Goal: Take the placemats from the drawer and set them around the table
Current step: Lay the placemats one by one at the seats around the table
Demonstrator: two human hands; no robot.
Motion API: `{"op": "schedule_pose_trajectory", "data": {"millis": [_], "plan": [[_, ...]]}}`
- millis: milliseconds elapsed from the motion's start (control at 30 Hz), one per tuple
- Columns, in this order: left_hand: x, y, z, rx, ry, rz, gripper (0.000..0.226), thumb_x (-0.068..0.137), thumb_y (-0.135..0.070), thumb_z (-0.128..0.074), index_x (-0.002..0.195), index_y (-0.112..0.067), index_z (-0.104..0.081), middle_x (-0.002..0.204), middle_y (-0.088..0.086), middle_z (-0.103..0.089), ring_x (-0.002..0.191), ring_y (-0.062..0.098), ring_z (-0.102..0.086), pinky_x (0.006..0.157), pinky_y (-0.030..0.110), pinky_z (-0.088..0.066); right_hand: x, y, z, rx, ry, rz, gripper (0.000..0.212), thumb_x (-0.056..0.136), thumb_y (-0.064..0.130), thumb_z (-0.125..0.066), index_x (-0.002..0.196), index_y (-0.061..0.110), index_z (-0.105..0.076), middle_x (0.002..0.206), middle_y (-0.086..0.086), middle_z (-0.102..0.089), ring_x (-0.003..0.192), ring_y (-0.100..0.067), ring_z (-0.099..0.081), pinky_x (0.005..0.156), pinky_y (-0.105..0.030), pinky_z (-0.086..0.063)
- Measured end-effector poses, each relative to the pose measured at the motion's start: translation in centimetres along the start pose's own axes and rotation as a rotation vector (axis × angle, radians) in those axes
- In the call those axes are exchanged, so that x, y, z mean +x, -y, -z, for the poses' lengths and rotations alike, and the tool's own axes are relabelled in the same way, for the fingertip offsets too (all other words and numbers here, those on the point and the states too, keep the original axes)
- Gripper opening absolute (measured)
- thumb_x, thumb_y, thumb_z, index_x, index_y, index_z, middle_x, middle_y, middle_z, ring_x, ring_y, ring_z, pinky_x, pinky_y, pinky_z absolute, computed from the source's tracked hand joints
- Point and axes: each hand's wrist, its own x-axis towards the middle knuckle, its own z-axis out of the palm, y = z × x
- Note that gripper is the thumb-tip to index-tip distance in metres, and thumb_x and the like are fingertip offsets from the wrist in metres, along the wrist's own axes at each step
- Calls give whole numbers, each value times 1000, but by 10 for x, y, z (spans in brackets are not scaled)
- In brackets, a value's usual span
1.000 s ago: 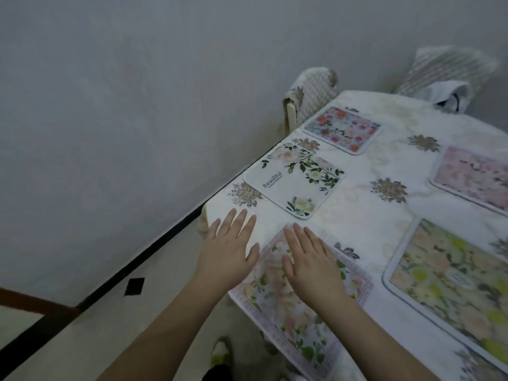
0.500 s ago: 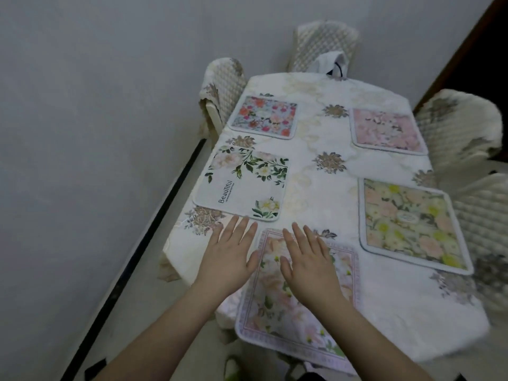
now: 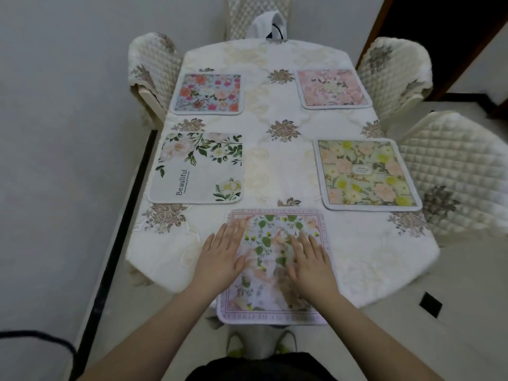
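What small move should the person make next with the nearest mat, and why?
Probably slide the nearest mat forward onto the table. Both hands, left and right, lie flat on it, yet its near edge overhangs the table's end, while the other four mats lie fully on the cloth.

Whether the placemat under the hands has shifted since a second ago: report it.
No. The near placemat still has its far edge just short of the tablecloth's brown flower motif; only the camera swung.

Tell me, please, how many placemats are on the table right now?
5: red-flowered far left, pink far right, "Beautiful" mid left, yellow-flowered mid right, and one at the near edge under both hands. None seem hidden.
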Motion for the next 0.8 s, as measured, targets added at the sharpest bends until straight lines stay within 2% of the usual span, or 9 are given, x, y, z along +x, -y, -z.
{"op": "schedule_pose_trajectory", "data": {"millis": [133, 233, 300, 367, 433, 500, 600, 733, 800], "plan": [[-9, 7, -22, 32, 100, 39, 66, 93, -51, -38, 147, -15, -47, 148, 9, -51, 133, 29, -52, 99, 50, -51, -4, -23, -15, -18, 34, -76, 68, 98, 51, -23, 157, 22, -8, 165, -7, 0, 152, -27, 0, 121, -42, -3], [-17, 11, -37, 62, 138, 61, 69, 91, -56, -37, 148, -18, -46, 148, 12, -50, 132, 32, -53, 97, 48, -50, -12, -36, -21, -47, 48, -181, 78, 90, 61, -12, 155, 21, -20, 163, -16, -11, 150, -34, -11, 119, -47, -13], [-19, 9, -45, 46, 123, 90, 74, 92, -59, -30, 156, -22, -30, 156, 19, -37, 141, 38, -41, 105, 50, -43, -16, -42, -23, -17, 41, -233, 86, 82, 65, -7, 154, 22, -25, 160, -22, -18, 147, -39, -18, 118, -49, -19], [-21, 4, -46, -19, 170, 158, 79, 88, -64, -17, 159, -28, -15, 161, 28, -16, 149, 43, -20, 115, 52, -29, -18, -46, -24, -4, 47, -267, 79, 89, 68, -15, 155, 26, -21, 160, -24, -16, 147, -40, -16, 118, -48, -18], [-22, -2, -46, -92, 158, 206, 84, 84, -64, -11, 159, -27, -17, 161, 28, -12, 150, 43, -12, 118, 53, -21, -18, -50, -24, 31, 71, -303, 74, 94, 66, -31, 156, 30, -13, 161, -23, -8, 149, -37, -9, 119, -46, -13], [-22, -7, -43, -149, 153, 213, 81, 86, -61, -14, 158, -25, -19, 163, 22, -12, 152, 37, -10, 120, 49, -16, -16, -51, -23, 84, 77, -312, 76, 94, 63, -38, 156, 30, -11, 163, -18, -6, 150, -34, -6, 120, -44, -11], [-18, -12, -37, -358, 139, 294, 66, 99, -46, -40, 158, -26, -18, 166, 14, -8, 153, 28, -4, 122, 42, -10, -13, -47, -20, 207, 56, -323, 76, 94, 59, -45, 156, 26, -14, 163, -14, -9, 150, -31, -10, 120, -43, -13], [-16, -16, -25, -720, -6, 379, 62, 101, -30, -51, 156, -20, -26, 163, 6, -23, 150, 21, -19, 121, 37, -17, -11, -42, -10, 441, -67, -375, 70, 94, 44, -54, 153, 20, -25, 158, -13, -24, 144, -28, -27, 113, -42, -27], [-18, -16, -20, -939, -65, 438, 59, 99, -23, -55, 153, -25, -31, 154, -2, -38, 141, 17, -39, 115, 35, -33, -12, -43, -2, 690, -154, -396, 65, 94, 34, -58, 151, 19, -30, 153, -9, -33, 134, -24, -39, 105, -40, -37]]}}
